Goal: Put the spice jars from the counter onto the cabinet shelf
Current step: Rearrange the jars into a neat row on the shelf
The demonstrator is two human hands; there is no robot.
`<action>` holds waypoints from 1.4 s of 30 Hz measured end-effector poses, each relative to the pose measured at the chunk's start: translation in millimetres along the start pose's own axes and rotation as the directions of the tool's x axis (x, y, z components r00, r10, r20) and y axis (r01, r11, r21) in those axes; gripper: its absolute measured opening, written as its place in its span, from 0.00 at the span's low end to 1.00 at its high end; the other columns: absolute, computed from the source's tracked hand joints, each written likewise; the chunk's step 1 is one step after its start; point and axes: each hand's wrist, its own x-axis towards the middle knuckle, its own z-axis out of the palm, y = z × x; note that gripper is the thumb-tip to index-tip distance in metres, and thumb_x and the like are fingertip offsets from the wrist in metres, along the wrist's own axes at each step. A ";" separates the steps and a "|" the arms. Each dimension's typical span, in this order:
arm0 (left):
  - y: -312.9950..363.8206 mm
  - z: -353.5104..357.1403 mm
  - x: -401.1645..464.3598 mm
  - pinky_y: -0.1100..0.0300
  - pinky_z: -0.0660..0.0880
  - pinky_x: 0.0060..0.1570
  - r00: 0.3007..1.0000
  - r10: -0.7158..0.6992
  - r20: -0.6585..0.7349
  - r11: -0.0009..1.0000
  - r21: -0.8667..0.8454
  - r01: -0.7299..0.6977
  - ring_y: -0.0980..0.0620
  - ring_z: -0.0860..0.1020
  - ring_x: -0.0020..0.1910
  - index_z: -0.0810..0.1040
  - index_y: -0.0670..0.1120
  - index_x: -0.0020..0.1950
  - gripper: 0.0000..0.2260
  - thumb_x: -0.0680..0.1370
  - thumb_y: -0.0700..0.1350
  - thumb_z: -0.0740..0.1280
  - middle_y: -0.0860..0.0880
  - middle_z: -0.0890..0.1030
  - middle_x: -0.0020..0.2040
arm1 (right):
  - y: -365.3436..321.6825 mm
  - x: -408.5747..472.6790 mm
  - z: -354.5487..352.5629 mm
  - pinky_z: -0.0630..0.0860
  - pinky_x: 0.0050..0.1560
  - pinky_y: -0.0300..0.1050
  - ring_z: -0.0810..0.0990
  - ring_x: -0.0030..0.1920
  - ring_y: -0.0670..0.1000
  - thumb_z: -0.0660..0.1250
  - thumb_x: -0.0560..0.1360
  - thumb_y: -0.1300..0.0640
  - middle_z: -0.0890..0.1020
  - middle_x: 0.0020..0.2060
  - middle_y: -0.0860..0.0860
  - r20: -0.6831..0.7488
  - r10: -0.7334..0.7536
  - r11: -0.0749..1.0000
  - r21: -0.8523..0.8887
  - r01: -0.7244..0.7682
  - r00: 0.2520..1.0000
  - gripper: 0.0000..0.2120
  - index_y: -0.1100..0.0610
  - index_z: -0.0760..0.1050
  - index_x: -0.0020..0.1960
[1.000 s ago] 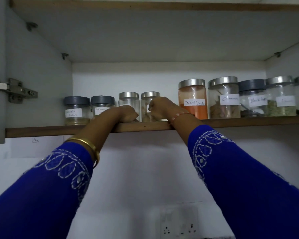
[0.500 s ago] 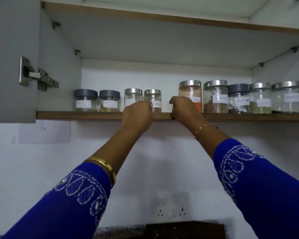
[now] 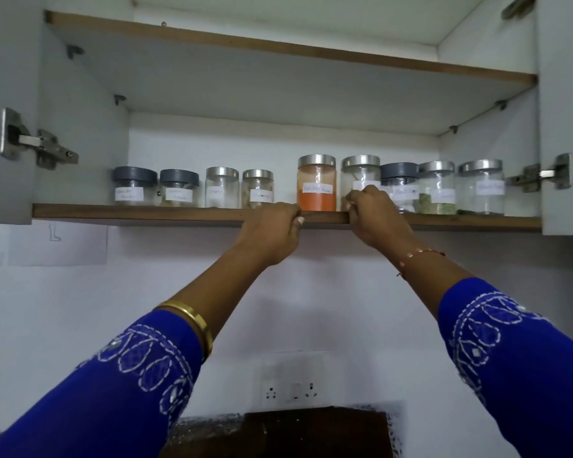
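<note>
My left hand [image 3: 272, 233] hooks curled fingers [image 3: 290, 214] over the front edge of the shelf [image 3: 146, 211], thumb tucked beneath, holding no jar. My right hand [image 3: 371, 214] sits just beside it, fingers [image 3: 361, 198] curled against the foot of the clear jar [image 3: 359, 170] next to the chilli jar [image 3: 316, 183]; whether they pinch that jar or only rest on the shelf lip I cannot tell.

Nine spice jars stand upright in one row along the shelf: two grey-lidded ones [image 3: 156, 186] at left, two small steel-lidded ones [image 3: 239, 188], a gap, then the orange-filled chilli jar and four more running right. All carry paper labels, mostly too blurred to read.

I judge these as glass or hard clear plastic: stiff, smooth-walled, likely slippery and breakable if knocked off this height, light to moderate in weight as most look part-filled. I would take one round the body below the lid, not by the lid alone.

The shelf is brown-edged board inside a white cabinet [image 3: 311, 94] with both doors open, hinges [image 3: 37, 147] showing. Below, a pale wall carries a socket plate [image 3: 291, 388], and a dark counter [image 3: 311, 431] edge shows at the bottom; no jar is visible on it.
</note>
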 end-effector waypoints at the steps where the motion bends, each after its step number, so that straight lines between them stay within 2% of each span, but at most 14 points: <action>1: 8.7 4.0 3.5 0.59 0.65 0.41 1.000 0.001 0.010 1.000 0.009 -0.001 0.45 0.76 0.48 0.75 0.42 0.53 0.12 0.80 0.45 0.55 0.44 0.80 0.48 | 8.7 -1.0 -2.1 0.73 0.54 0.54 0.73 0.56 0.63 0.55 0.78 0.62 0.74 0.55 0.64 0.028 0.008 1.000 0.000 -0.008 1.000 0.15 0.65 0.73 0.60; 5: 38.0 21.0 19.4 0.52 0.68 0.55 0.998 -0.036 0.054 0.996 0.078 0.032 0.44 0.75 0.51 0.73 0.43 0.55 0.11 0.80 0.47 0.55 0.45 0.79 0.51 | 40.9 0.4 -3.7 0.71 0.57 0.53 0.71 0.60 0.62 0.55 0.80 0.55 0.71 0.60 0.62 0.167 -0.001 0.999 -0.031 0.007 0.986 0.16 0.63 0.70 0.63; 9: 51.3 40.4 32.6 0.48 0.62 0.67 0.992 -0.064 0.110 0.975 0.219 0.039 0.45 0.73 0.59 0.70 0.44 0.61 0.14 0.80 0.49 0.53 0.45 0.76 0.59 | 60.5 6.5 6.8 0.69 0.57 0.50 0.72 0.60 0.61 0.53 0.80 0.49 0.71 0.62 0.61 0.220 -0.051 0.998 -0.011 0.055 0.974 0.20 0.61 0.69 0.65; 11: 53.9 44.4 37.8 0.49 0.62 0.66 0.992 -0.077 0.097 0.971 0.235 0.052 0.45 0.73 0.59 0.70 0.44 0.61 0.15 0.80 0.50 0.53 0.45 0.76 0.60 | 63.2 10.2 11.8 0.69 0.58 0.51 0.72 0.60 0.61 0.52 0.80 0.46 0.71 0.62 0.61 0.213 -0.069 0.998 0.023 0.066 0.975 0.21 0.60 0.70 0.64; 16: 53.3 45.9 58.1 0.55 0.69 0.48 0.986 -0.113 0.124 0.976 0.200 0.087 0.43 0.77 0.52 0.72 0.43 0.59 0.19 0.80 0.54 0.51 0.44 0.79 0.56 | 66.4 24.8 12.4 0.68 0.61 0.53 0.71 0.62 0.62 0.48 0.78 0.38 0.69 0.63 0.61 0.281 -0.051 0.983 0.186 -0.002 0.958 0.27 0.53 0.71 0.66; 18: 54.6 47.5 67.3 0.52 0.73 0.52 0.970 -0.158 0.183 0.973 0.199 0.121 0.42 0.77 0.55 0.70 0.45 0.63 0.22 0.79 0.57 0.48 0.43 0.79 0.58 | 67.6 34.1 12.9 0.69 0.61 0.52 0.72 0.61 0.61 0.46 0.77 0.34 0.70 0.63 0.62 0.351 -0.054 0.978 0.205 -0.020 0.935 0.30 0.53 0.72 0.64; 21: 59.7 46.3 78.5 0.51 0.69 0.60 0.924 -0.221 0.311 0.964 0.216 0.157 0.42 0.74 0.62 0.68 0.45 0.68 0.21 0.81 0.53 0.47 0.41 0.76 0.63 | 65.6 53.0 16.6 0.69 0.64 0.52 0.72 0.62 0.60 0.43 0.75 0.31 0.72 0.64 0.61 0.476 -0.055 0.982 0.185 -0.039 0.878 0.36 0.54 0.73 0.64; 24: 66.4 37.7 90.2 0.54 0.62 0.66 0.861 -0.254 0.440 0.967 0.131 0.218 0.44 0.67 0.69 0.65 0.42 0.70 0.21 0.83 0.49 0.45 0.41 0.69 0.70 | 63.6 71.8 16.3 0.63 0.67 0.50 0.68 0.68 0.58 0.41 0.78 0.37 0.69 0.69 0.60 0.580 -0.045 0.975 0.203 -0.091 0.813 0.34 0.59 0.68 0.69; 28: 59.3 42.5 110.2 0.56 0.62 0.65 0.777 -0.301 0.552 0.947 0.080 0.310 0.45 0.67 0.67 0.68 0.40 0.67 0.18 0.82 0.42 0.47 0.41 0.68 0.70 | 65.5 86.1 21.2 0.64 0.65 0.47 0.70 0.66 0.57 0.45 0.83 0.50 0.70 0.68 0.60 0.629 -0.033 0.975 0.193 -0.115 0.777 0.24 0.63 0.69 0.66; 30: 52.0 48.1 117.1 0.54 0.63 0.66 0.737 -0.333 0.588 0.931 0.081 0.356 0.44 0.68 0.67 0.68 0.42 0.67 0.18 0.81 0.41 0.48 0.41 0.69 0.69 | 64.2 90.5 26.8 0.68 0.59 0.43 0.71 0.62 0.57 0.48 0.82 0.56 0.71 0.67 0.60 0.666 -0.004 0.974 0.170 -0.147 0.746 0.19 0.64 0.69 0.66; 32: 47.4 48.0 120.7 0.53 0.65 0.63 0.698 -0.342 0.629 0.919 0.069 0.388 0.44 0.71 0.63 0.70 0.43 0.65 0.17 0.80 0.41 0.49 0.42 0.73 0.62 | 63.3 95.6 33.4 0.70 0.47 0.36 0.72 0.56 0.54 0.51 0.81 0.61 0.72 0.66 0.61 0.693 0.015 0.979 0.137 -0.152 0.721 0.17 0.65 0.69 0.65; 36: 39.1 48.7 130.0 0.57 0.69 0.45 0.650 -0.375 0.662 0.881 0.035 0.472 0.52 0.73 0.40 0.73 0.48 0.41 0.11 0.78 0.42 0.53 0.47 0.75 0.45 | 63.7 106.1 45.9 0.70 0.51 0.45 0.73 0.52 0.55 0.55 0.78 0.60 0.74 0.63 0.60 0.716 -0.015 0.995 0.082 -0.063 0.698 0.13 0.62 0.72 0.59; 39: 33.3 53.3 136.6 0.57 0.69 0.49 0.621 -0.390 0.680 0.860 0.027 0.510 0.52 0.73 0.39 0.74 0.47 0.43 0.08 0.77 0.42 0.56 0.46 0.76 0.45 | 66.9 119.2 63.8 0.73 0.59 0.51 0.75 0.58 0.58 0.57 0.76 0.57 0.74 0.63 0.58 0.744 -0.013 0.998 0.050 -0.036 0.668 0.08 0.56 0.71 0.54; 42: 32.3 54.4 140.7 0.58 0.68 0.49 0.576 -0.433 0.693 0.844 0.088 0.529 0.51 0.73 0.41 0.72 0.46 0.45 0.07 0.78 0.42 0.55 0.47 0.73 0.43 | 67.9 129.5 75.0 0.72 0.60 0.51 0.74 0.61 0.58 0.59 0.77 0.56 0.74 0.61 0.54 0.766 0.006 0.996 0.052 -0.072 0.643 0.13 0.56 0.71 0.60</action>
